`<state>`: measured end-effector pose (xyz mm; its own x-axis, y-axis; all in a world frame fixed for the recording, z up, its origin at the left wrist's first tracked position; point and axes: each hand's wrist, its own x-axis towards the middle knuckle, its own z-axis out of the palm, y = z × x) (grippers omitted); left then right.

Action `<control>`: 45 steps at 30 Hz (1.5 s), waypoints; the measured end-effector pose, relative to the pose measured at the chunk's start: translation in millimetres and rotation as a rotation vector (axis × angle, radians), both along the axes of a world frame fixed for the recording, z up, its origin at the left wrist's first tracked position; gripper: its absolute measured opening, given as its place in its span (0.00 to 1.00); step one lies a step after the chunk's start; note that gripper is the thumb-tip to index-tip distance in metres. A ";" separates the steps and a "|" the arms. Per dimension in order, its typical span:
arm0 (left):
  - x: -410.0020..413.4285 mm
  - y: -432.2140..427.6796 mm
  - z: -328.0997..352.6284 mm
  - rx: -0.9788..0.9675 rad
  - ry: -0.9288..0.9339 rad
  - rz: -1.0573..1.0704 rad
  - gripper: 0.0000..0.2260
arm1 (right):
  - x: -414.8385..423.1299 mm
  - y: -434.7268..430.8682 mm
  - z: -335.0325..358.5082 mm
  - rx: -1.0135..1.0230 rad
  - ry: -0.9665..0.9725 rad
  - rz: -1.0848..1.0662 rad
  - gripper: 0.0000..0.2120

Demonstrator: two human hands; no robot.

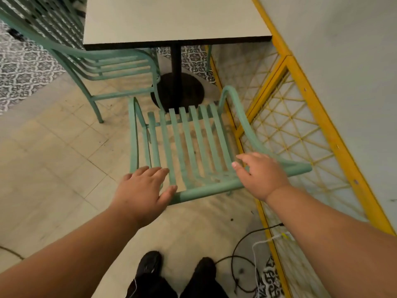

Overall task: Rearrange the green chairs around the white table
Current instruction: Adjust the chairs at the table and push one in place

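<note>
Left grip [142,186] spread, fingertips on the top rail of the near green chair [189,147]; right grip [261,174] spread over the same rail. Chair faces the white worktop [171,18] — tubular metal, probably rigid, moderately heavy; hold the rail at both ends.

A yellow lattice railing [285,117] ran along the right, beside a pale wall [343,39]. Black and white cables [247,254] lay on the tiled floor [53,168] near two black shoes [150,263].
</note>
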<state>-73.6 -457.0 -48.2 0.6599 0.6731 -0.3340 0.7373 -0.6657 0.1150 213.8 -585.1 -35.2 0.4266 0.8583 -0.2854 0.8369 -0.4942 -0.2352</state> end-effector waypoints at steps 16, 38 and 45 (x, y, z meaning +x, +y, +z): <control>35.7 39.1 -18.4 0.097 -0.028 -0.111 0.39 | 29.3 44.1 -27.6 0.003 -0.241 0.031 0.33; 43.2 65.2 -15.2 0.169 -0.164 0.040 0.40 | 39.7 71.6 -19.7 0.065 -0.204 0.155 0.45; 52.3 49.0 -25.4 0.210 -0.143 0.156 0.53 | 42.9 53.4 -21.5 0.005 -0.331 0.079 0.63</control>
